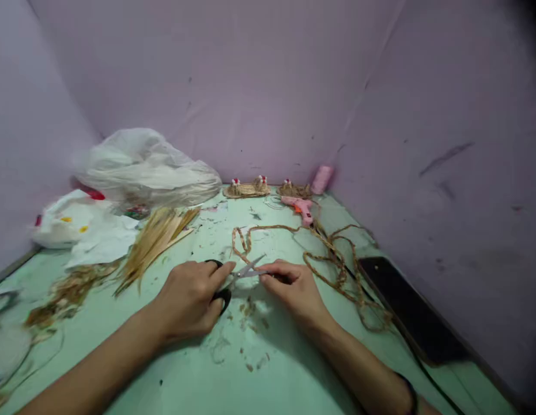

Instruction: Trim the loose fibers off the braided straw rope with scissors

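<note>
Smooth mauve walls (268, 86), scuffed with dark marks, are met by a pale green tabletop (199, 380) strewn with brown crumbs (249, 367). Near the middle, slim metal scissors (244, 272) with rounded black handles are held by the left hand (192, 297), its fingers closed around the loops; the blades are spread in a narrow V. Just beside the blade tips, a rough, tan braided cord (272, 227) is pinched between the thumb and fingers of the right hand (296, 288). From there the cord is bent into a small upright loop, run across the table and left in slack, tangled coils on the right.

By these coils a flat, dark, rectangular phone (412, 311) is laid. Farther back are seen a pink plastic glue gun (300, 206), a blurred pink cylinder (322, 179) and a flat, straw-textured oval (246, 190) topped with red-and-white ornaments. On the left, a crumpled, translucent plastic bag (147, 167) is set behind stiff, fanned straw strips (153, 242), and frayed brown fibres (71, 294) are scattered nearby.
</note>
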A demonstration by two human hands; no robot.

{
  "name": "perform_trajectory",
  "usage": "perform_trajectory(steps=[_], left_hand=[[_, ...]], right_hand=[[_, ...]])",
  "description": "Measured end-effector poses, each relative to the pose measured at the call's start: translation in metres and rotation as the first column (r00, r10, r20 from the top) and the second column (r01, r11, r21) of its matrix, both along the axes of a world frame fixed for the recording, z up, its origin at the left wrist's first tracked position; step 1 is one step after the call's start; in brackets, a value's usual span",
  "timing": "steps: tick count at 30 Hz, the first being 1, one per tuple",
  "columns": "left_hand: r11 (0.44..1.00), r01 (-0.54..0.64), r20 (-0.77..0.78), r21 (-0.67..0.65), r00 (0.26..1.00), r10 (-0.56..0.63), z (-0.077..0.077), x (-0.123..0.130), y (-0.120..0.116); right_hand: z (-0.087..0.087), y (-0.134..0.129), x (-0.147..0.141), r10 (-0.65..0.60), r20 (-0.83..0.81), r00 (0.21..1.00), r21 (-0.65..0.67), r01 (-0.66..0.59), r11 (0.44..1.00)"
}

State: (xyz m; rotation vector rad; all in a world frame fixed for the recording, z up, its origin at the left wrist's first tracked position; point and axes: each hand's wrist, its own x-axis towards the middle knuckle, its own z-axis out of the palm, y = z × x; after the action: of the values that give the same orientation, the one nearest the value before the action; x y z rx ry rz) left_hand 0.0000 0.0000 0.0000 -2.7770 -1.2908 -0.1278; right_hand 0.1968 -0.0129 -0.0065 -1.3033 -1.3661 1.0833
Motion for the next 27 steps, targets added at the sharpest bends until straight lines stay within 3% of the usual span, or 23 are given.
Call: perform_trajectory(steps=[5,11,17,24,27], left_hand=[[1.000,0.027,0.002,0.012,1.000,-0.027,0.003,-0.002,-0.004],[0.981,0.057,0.081,-0.184,0.996,-0.043,0.012,-0.002,-0.004],[0.963,0.065,0.103,-0.262,0.994,-0.039,0.020,0.001,-0.003],[0.949,0.070,0.238,-0.307,0.971,0.005,0.022,0.000,0.000],[0.969,0.019,0.255,-0.246,0.966,0.046,0.019,-0.001,0.001]], right_hand=[[0.002,0.001,0.001,0.046,0.015,0.999,0.016,-0.046,0.999],[0.001,0.000,0.001,0.100,-0.008,0.995,0.040,-0.100,0.994],[0.002,-0.001,0.001,0.088,-0.032,0.996,0.035,-0.087,0.996],[0.001,0.000,0.001,0.039,-0.171,0.985,-0.075,-0.052,0.996],[-0.001,-0.001,-0.001,-0.001,-0.210,0.978,-0.130,-0.027,0.991]])
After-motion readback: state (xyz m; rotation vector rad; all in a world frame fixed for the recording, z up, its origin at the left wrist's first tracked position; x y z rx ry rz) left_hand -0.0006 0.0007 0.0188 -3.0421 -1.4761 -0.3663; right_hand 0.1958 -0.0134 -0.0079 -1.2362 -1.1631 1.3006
